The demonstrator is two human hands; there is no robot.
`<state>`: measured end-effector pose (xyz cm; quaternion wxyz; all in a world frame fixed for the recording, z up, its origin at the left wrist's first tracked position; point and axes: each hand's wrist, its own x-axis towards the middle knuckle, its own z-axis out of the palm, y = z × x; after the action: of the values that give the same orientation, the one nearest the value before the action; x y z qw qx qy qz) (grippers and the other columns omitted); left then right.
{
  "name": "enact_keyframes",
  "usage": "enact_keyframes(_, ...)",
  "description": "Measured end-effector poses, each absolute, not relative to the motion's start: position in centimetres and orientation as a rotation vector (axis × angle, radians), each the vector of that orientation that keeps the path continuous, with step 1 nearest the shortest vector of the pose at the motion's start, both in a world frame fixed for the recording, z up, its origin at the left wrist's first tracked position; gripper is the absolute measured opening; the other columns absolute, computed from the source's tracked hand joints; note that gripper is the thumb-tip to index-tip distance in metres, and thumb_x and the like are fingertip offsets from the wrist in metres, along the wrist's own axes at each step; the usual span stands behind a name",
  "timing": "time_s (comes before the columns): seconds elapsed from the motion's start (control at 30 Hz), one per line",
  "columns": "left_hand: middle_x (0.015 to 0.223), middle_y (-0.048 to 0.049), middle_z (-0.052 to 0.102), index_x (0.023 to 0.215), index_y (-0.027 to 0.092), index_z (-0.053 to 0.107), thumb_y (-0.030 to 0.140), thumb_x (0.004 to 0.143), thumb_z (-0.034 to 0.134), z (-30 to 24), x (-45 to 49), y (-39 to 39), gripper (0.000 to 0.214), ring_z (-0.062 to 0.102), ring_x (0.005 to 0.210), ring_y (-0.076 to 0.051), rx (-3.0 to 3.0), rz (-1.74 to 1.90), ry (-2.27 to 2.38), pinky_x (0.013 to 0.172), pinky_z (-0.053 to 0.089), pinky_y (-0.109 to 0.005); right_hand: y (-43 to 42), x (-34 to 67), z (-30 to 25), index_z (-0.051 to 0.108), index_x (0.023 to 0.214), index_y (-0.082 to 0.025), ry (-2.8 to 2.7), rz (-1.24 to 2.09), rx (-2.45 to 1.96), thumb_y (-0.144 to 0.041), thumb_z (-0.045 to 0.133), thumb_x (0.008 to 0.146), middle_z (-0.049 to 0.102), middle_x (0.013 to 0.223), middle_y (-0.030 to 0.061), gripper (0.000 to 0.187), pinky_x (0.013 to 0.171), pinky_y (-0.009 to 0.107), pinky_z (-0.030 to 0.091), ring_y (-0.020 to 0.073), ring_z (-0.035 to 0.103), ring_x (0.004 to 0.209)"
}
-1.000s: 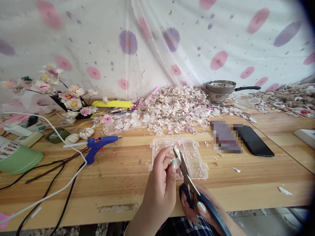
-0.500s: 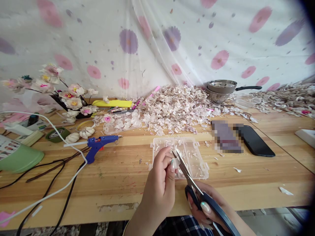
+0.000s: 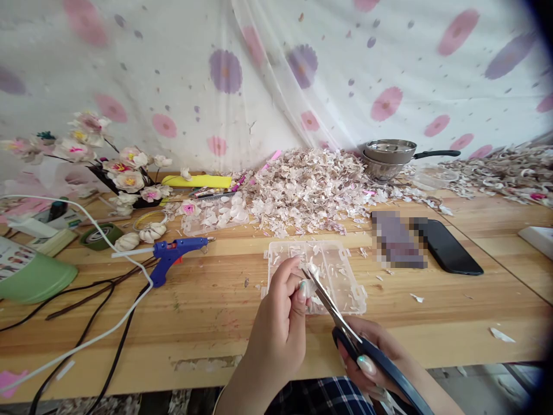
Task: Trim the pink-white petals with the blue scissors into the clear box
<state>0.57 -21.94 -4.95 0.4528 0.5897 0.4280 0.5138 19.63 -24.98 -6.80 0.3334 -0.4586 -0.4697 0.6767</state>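
Observation:
Between the thumb and fingers of my left hand (image 3: 283,314) is pinched a small whitish petal-like piece (image 3: 309,288). My right hand (image 3: 380,351) grips dark-handled scissors (image 3: 334,311), with fingers through the loops. Their blades lie nearly closed beside the held piece, tips pointing up and left past my left thumb; whether they touch it I cannot tell. Beneath both hands sits a clear plastic divided tray (image 3: 345,276) holding small white scraps. My left hand hides the tray's near left part.
Left of me lies a blue glue gun (image 3: 173,253) with cords. Flower stems (image 3: 129,173) stand behind it. A large heap of pale petals (image 3: 306,184) is at the back, beside a pan (image 3: 391,153). A black phone (image 3: 453,248) rests at the right.
My right hand has shifted slightly right and down with the scissors. Their blades have come closer together. My left hand stays almost in place, still pinching the piece.

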Motion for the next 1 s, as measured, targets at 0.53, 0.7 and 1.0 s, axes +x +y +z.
enact_keyframes(0.53, 0.093, -0.0040, 0.057, 0.144, 0.027, 0.030, 0.035, 0.103, 0.034, -5.5, 0.0, -21.8, 0.042, 0.052, 0.077, -0.013, 1.544, 1.171, 1.152, 0.075, 0.043, -0.027, -23.8, 21.4, -8.2, 0.052, 0.082, -0.019, -1.291, 2.028, -1.054, -0.067, 0.074, 0.068, 0.042, 0.059, -0.0057, 0.054, 0.039, 0.018, 0.023, 0.0054, 0.028, 0.044)
enact_keyframes(0.7, 0.098, -0.0035, 0.060, 0.143, 0.032, 0.031, 0.035, 0.104, 0.032, -5.5, -0.1, -21.7, 0.040, 0.053, 0.078, -0.013, 1.578, 1.144, 1.156, 0.075, 0.043, -0.027, -23.4, 21.1, -7.6, 0.045, 0.077, -0.019, -1.297, 2.022, -0.988, -0.062, 0.072, 0.075, 0.035, 0.062, -0.0071, 0.050, 0.040, 0.018, 0.016, 0.0039, 0.023, 0.046)
enact_keyframes(1.0, 0.097, -0.0070, 0.063, 0.145, 0.027, 0.033, 0.035, 0.103, 0.032, -5.0, -0.1, -21.8, 0.043, 0.060, 0.090, -0.018, 1.632, 1.099, 1.226, 0.083, 0.048, -0.032, -23.4, 21.5, -7.1, 0.044, 0.074, -0.019, -1.378, 1.953, -1.023, -0.062, 0.070, 0.077, 0.036, 0.064, -0.0058, 0.050, 0.043, 0.021, 0.016, 0.0057, 0.025, 0.051)
